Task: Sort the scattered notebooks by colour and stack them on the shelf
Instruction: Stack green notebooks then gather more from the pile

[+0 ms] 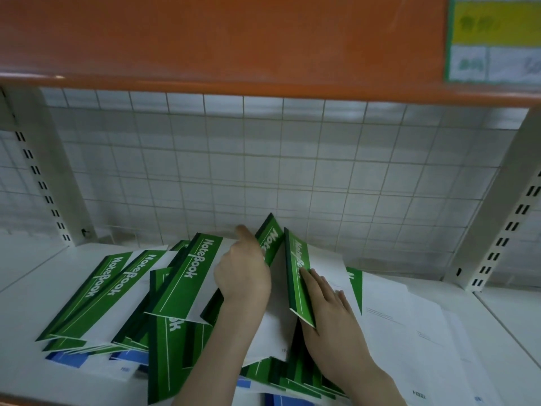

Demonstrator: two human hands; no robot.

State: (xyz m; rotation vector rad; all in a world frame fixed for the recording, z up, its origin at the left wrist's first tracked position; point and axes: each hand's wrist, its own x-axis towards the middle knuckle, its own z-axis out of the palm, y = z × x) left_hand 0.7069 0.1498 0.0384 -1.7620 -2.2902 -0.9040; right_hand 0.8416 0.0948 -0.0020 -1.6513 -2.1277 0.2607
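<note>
An orange shelf board (222, 39) spans the top of the view, with a blurred green, yellow and white label (494, 39) at its right end. Behind the working level, a white wire grid (263, 171) backs the bay, flanked by slotted white metal uprights (41, 183) on either side. The flat white shelf (26, 312) below carries a loose sprawl of thin, glossy notebooks, mostly green notebooks (96, 291) lettered "NoteBook" on slanted bands, overlapping at odd angles. Blue notebooks (68, 360) peek out underneath along the near edge, and white sheets or covers (409, 317) lie flat at the right. Two green notebooks are tilted up like a tent in the middle of the heap. The left hand (243, 273) has its fingers curled, gripping the edge of one tilted notebook (270, 241). The right hand (328, 306) lies with straight fingers pressed against the other tilted notebook (297, 276), just beside the left.
</note>
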